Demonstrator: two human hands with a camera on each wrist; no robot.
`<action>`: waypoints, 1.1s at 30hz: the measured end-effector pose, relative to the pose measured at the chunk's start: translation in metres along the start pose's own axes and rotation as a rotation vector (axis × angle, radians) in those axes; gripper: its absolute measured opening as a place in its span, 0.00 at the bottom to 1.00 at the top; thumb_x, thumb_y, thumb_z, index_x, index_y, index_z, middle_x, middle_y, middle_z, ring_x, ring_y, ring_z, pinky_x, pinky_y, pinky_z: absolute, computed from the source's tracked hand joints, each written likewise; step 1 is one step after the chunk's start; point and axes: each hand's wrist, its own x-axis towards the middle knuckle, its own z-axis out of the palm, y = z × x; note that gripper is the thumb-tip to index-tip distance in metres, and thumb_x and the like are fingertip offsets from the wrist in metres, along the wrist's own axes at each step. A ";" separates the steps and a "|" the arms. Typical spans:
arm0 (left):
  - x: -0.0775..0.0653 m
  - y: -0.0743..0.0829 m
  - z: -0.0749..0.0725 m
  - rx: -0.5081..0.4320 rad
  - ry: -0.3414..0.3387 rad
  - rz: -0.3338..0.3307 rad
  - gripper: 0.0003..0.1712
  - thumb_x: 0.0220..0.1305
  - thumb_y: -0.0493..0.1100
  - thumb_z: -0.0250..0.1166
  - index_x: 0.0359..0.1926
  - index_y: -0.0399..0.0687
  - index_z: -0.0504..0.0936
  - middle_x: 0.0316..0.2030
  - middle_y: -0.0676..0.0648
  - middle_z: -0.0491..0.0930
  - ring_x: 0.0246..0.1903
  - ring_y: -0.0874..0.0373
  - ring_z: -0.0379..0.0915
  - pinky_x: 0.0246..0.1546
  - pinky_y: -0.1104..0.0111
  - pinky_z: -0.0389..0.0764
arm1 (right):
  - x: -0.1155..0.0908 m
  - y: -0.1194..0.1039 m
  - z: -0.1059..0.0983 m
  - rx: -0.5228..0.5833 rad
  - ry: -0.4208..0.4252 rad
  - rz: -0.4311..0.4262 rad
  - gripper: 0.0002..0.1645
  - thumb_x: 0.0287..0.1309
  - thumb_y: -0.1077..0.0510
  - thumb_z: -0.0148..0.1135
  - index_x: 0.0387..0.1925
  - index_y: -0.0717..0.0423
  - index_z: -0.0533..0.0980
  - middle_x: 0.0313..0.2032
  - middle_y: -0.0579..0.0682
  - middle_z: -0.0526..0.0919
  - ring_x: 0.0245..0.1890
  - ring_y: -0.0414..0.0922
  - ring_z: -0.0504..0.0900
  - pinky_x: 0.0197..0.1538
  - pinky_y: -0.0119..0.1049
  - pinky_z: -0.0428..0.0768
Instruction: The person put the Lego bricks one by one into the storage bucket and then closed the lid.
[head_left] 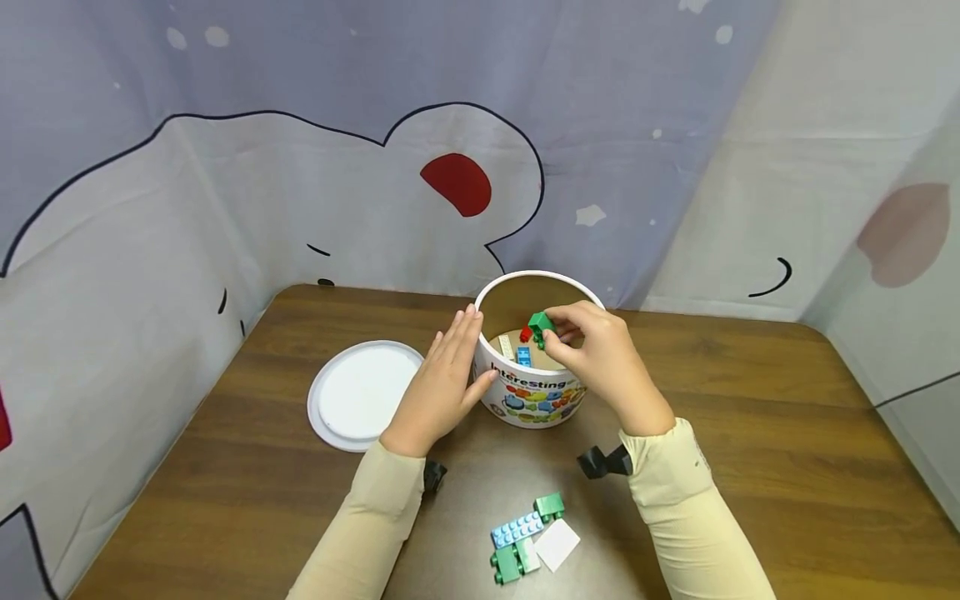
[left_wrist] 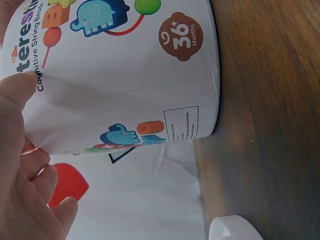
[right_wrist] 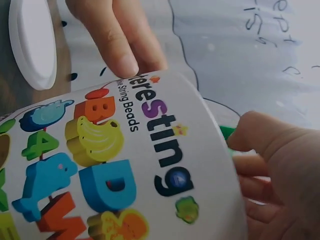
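A round white tub (head_left: 491, 387) with a printed label stands on the table. My left hand (head_left: 441, 385) rests against its left side, fingers straight along the wall and thumb on the front. In the left wrist view, that thumb (left_wrist: 19, 90) touches the label. Over the tub's opening, my right hand (head_left: 603, 354) pinches a green toy brick (head_left: 539, 322) between thumb and fingers; the tub wall hides most of this brick in the right wrist view. Inside the tub lie a blue brick (head_left: 523, 357), a cream brick (head_left: 506, 347) and a red brick (head_left: 526, 334).
A white lid (head_left: 367, 392) lies left of the tub. Nearer me on the wooden table (head_left: 750, 417) are a light blue brick (head_left: 517, 529), green bricks (head_left: 550, 506), a pale brick (head_left: 528, 554) and a white square piece (head_left: 557, 544). A printed curtain (head_left: 360, 200) hangs behind.
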 end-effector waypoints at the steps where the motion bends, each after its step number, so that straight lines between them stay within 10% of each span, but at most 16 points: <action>1: 0.000 0.000 0.000 0.000 0.002 0.003 0.47 0.73 0.53 0.62 0.80 0.41 0.49 0.80 0.42 0.48 0.78 0.50 0.42 0.73 0.45 0.55 | 0.003 0.000 0.001 -0.004 -0.029 0.037 0.12 0.57 0.67 0.68 0.44 0.68 0.84 0.38 0.57 0.86 0.33 0.49 0.87 0.39 0.41 0.86; 10: -0.001 0.003 0.001 -0.010 -0.009 -0.006 0.46 0.74 0.53 0.62 0.80 0.41 0.49 0.80 0.43 0.47 0.79 0.51 0.41 0.74 0.47 0.54 | 0.015 0.002 0.011 -0.008 -0.193 0.174 0.15 0.64 0.64 0.66 0.49 0.70 0.82 0.46 0.63 0.86 0.41 0.54 0.89 0.45 0.44 0.87; 24: 0.000 0.001 0.003 -0.025 0.016 0.016 0.46 0.73 0.52 0.62 0.80 0.40 0.50 0.79 0.41 0.49 0.79 0.50 0.42 0.71 0.43 0.58 | -0.012 -0.003 0.001 0.145 0.092 -0.037 0.06 0.59 0.69 0.67 0.38 0.62 0.85 0.36 0.53 0.88 0.34 0.42 0.83 0.40 0.27 0.82; 33: 0.000 0.000 0.003 -0.013 0.018 0.013 0.47 0.73 0.52 0.63 0.80 0.41 0.49 0.79 0.41 0.49 0.78 0.50 0.43 0.72 0.44 0.57 | -0.037 -0.016 -0.011 0.188 -0.115 -0.321 0.11 0.54 0.73 0.67 0.36 0.57 0.84 0.32 0.45 0.84 0.30 0.37 0.80 0.34 0.28 0.81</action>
